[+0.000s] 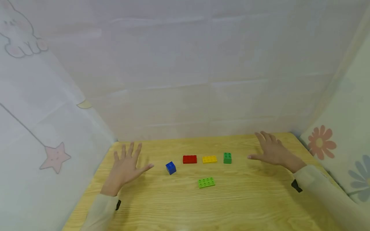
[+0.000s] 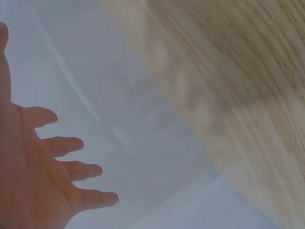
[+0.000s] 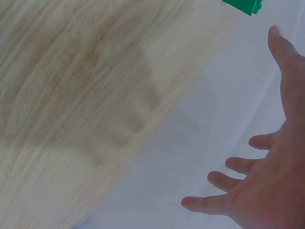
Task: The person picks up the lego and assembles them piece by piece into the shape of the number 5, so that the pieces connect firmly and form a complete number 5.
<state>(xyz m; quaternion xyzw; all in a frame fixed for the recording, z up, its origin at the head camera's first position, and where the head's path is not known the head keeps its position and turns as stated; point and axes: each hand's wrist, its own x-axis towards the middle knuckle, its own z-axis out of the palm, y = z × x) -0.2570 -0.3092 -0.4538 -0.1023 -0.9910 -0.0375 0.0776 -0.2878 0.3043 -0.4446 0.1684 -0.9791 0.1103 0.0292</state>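
Fingers spread, my left hand (image 1: 125,170) hovers over the left part of the table and holds nothing. Nearest to it is a blue toy brick (image 1: 171,167), tilted at an angle. My right hand (image 1: 274,151), also spread and holding nothing, is above the right side. To its left stands a dark green brick (image 1: 227,158), whose corner (image 3: 244,5) shows in the right wrist view. Between the hands lie a red brick (image 1: 189,159) and a yellow brick (image 1: 209,159) in a rough row. Closer to me is a lime green brick (image 1: 206,183).
The wood-grain table (image 1: 162,205) ends at a pale cloth backdrop (image 1: 185,106). Cloth walls flank it, with a pink star (image 1: 55,158) printed on the left and a red flower (image 1: 321,142) on the right. Both sleeves carry a dark strap piece.
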